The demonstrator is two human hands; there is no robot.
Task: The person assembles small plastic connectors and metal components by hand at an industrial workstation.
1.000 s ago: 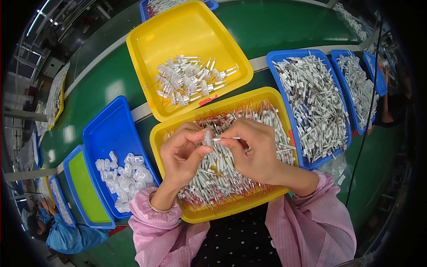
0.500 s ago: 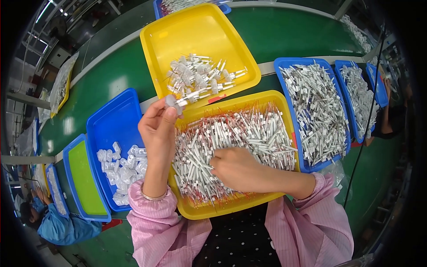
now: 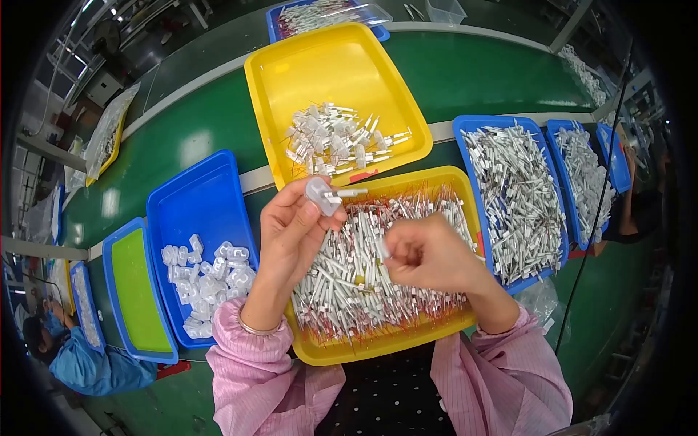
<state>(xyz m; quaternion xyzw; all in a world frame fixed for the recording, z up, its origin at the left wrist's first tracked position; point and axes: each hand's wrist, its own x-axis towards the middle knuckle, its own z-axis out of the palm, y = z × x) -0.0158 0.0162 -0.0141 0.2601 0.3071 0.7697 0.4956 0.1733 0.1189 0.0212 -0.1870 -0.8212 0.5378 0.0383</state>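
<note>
My left hand (image 3: 294,225) pinches a translucent plastic cap (image 3: 318,195) above the near yellow tray's far left corner. A white stick-shaped part (image 3: 351,192) juts out of the cap to the right. My right hand (image 3: 430,254) is closed over the middle of the near yellow tray (image 3: 385,354). At its fingertips shows a small white piece (image 3: 384,248), partly hidden and blurred, which looks like one of the sticks. Below both hands lie many white stick parts (image 3: 349,283) with thin red wires. The far yellow tray (image 3: 327,65) holds a heap of capped sticks (image 3: 338,138).
To the left, a blue tray (image 3: 196,185) holds loose translucent caps (image 3: 211,283), beside a blue-rimmed green tray (image 3: 142,291). Blue trays of white parts (image 3: 512,196) stand at the right. A dark cord (image 3: 592,225) hangs there. A person in blue (image 3: 102,363) sits at far left.
My right hand has risen out of the stick parts, with a white piece at its fingers. The left hand has turned the cap, so its stick now points right. The view has shifted slightly.
</note>
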